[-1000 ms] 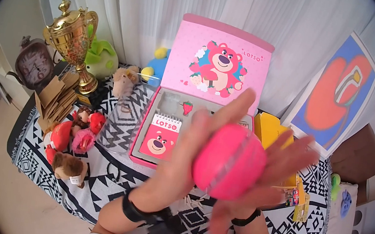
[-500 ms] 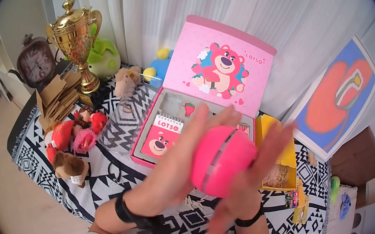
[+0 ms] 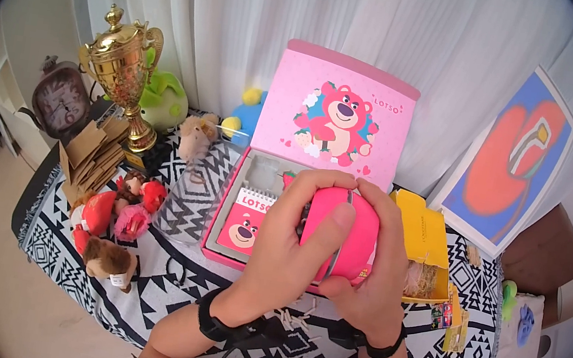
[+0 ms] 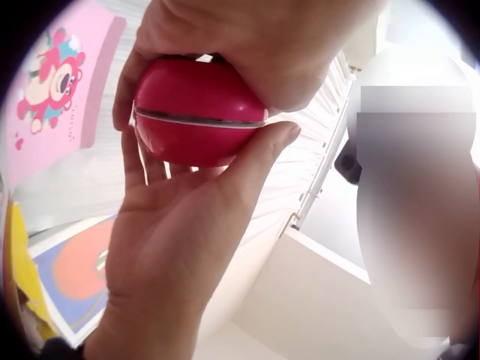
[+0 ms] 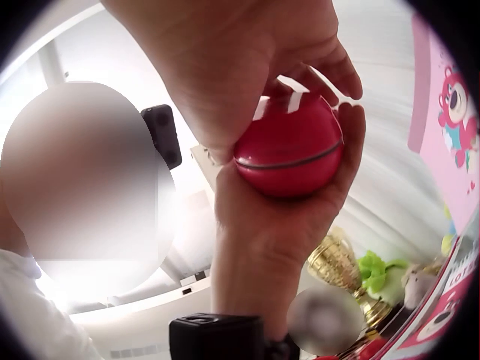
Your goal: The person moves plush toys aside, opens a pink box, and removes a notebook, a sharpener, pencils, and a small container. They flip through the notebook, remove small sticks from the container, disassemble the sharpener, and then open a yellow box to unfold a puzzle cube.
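A glossy pink ball-shaped object (image 3: 358, 242) with a grey band round its middle is held up between both hands, in front of the open pink box (image 3: 209, 253). My left hand (image 3: 286, 253) grips its left side, the thumb lying across it near the band. Around the other side curl the fingers of my right hand (image 3: 384, 271), its thumb at the near end. Both wrist views show the pink ball (image 4: 199, 90) (image 5: 292, 172) enclosed between the two palms. In the box lies a LOTSO notepad (image 3: 242, 228); the hands hide much of the box's right part.
Left of the box lie a clear plastic cover (image 3: 198, 203), plush dolls (image 3: 123, 206) and folded brown cardboard (image 3: 93, 157), near a gold trophy (image 3: 134, 82). To the right are a yellow box (image 3: 427, 230) and a picture board (image 3: 508, 160). Small white sticks (image 3: 295, 317) lie on the patterned cloth.
The right hand, spread and blurred beside the pink ball earlier, has closed round its right side. The left thumb now lies over the ball. The ball has turned and moved slightly.
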A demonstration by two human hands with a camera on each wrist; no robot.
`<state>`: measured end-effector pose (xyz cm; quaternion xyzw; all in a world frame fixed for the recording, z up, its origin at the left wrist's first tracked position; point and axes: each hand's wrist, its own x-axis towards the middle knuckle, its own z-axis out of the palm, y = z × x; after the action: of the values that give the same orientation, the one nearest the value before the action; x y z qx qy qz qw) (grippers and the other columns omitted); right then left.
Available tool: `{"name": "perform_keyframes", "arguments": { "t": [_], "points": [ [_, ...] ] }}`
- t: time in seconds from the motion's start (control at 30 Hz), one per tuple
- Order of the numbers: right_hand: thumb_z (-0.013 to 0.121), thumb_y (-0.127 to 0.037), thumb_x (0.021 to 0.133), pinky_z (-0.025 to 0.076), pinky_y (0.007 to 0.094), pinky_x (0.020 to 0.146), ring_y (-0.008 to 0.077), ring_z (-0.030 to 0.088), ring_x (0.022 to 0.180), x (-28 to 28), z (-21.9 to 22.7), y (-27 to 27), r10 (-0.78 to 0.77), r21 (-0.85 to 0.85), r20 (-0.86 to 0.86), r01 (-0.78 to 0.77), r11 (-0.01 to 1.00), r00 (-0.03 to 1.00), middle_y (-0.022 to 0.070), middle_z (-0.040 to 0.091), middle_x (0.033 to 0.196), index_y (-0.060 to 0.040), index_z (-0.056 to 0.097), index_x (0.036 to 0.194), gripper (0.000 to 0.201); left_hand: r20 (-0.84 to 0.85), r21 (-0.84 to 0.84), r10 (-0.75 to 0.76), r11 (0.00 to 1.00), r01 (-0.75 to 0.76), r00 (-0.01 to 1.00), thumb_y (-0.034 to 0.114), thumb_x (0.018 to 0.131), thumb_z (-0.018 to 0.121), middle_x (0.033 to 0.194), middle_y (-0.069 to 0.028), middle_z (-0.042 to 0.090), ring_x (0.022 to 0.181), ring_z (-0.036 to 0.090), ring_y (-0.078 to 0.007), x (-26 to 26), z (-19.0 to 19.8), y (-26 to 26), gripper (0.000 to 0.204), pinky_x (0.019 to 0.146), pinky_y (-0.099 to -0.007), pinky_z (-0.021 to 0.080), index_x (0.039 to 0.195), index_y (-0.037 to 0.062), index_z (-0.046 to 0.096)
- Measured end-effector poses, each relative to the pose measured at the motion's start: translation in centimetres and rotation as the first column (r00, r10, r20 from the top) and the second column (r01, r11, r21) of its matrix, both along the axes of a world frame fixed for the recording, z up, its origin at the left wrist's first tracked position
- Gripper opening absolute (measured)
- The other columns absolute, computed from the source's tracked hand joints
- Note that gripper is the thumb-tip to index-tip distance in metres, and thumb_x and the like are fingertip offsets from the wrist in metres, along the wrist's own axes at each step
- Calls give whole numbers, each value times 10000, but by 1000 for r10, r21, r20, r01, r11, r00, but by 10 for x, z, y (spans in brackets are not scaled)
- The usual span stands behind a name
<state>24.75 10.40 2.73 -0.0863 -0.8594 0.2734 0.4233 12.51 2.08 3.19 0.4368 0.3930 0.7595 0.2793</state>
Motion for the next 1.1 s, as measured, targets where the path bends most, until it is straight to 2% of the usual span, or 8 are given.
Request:
{"name": "perform_keyframes", "arguments": {
  "t": [0.33,0.53,0.77,0.87,0.9,0.93,1.0,1.1],
  "points": [
    [899,-249,604,482,406,910,335,565,1100,-5,2,-1,-111,212,6,107,971,994,177,513,1234,17,475,1298,855,568,-71,-255,932,355,782,370,1012,469,1069,-63,620,999,613,-144,-12,-6,10,381,897,-315,503,1121,24,584],
    [739,-383,802,421,343,1019,202,515,1213,9,5,5,77,-608,-405,-331,722,911,131,522,1295,42,394,1386,800,687,46,-358,889,455,632,400,1016,446,1117,-116,647,992,652,-192,-26,-3,8,476,887,-361,529,1183,-22,588],
    [544,-552,903,425,389,1037,234,534,1223,11,7,9,80,-639,-335,-289,713,939,142,531,1325,45,416,1376,773,610,12,-364,892,452,704,385,1014,475,1174,-123,608,1027,630,-208,-19,0,-2,451,836,-384,569,1200,-16,569],
    [463,-488,960,457,403,1001,260,555,1199,9,9,8,23,-761,-464,-412,500,885,147,558,1302,19,471,1335,631,313,-55,-327,931,361,892,342,909,674,1232,-148,559,1085,590,-254,-14,1,-8,506,858,-398,547,1260,1,545],
    [463,-488,960,457,403,1001,260,555,1199,10,9,11,21,-761,-465,-412,500,885,147,558,1302,19,471,1335,631,-371,-97,102,984,-148,923,352,791,772,1261,-152,529,1114,565,-277,-7,7,-12,651,908,-418,502,1294,17,530],
    [443,-454,980,457,413,1010,260,557,1198,12,9,17,68,-790,-512,-500,356,856,137,563,1294,12,467,1338,588,-837,194,424,822,-535,347,362,673,870,1291,-157,500,1143,540,-300,-3,14,-16,814,958,-438,457,1327,33,515],
    [423,-420,1000,457,423,1019,260,560,1197,12,11,22,102,-798,-561,-569,198,822,127,568,1287,5,463,1341,547,-856,237,412,850,-471,314,251,545,930,1301,-174,461,1173,496,-332,-2,20,-23,950,966,-443,433,1365,56,491],
    [396,-438,993,515,449,930,291,618,1103,10,14,24,36,-824,-547,-546,150,836,155,621,1213,-10,550,1252,524,-629,-72,113,977,-202,769,229,570,915,1219,-161,514,1124,532,-325,-1,26,-32,872,959,-397,433,1329,48,526]
  ]
}}
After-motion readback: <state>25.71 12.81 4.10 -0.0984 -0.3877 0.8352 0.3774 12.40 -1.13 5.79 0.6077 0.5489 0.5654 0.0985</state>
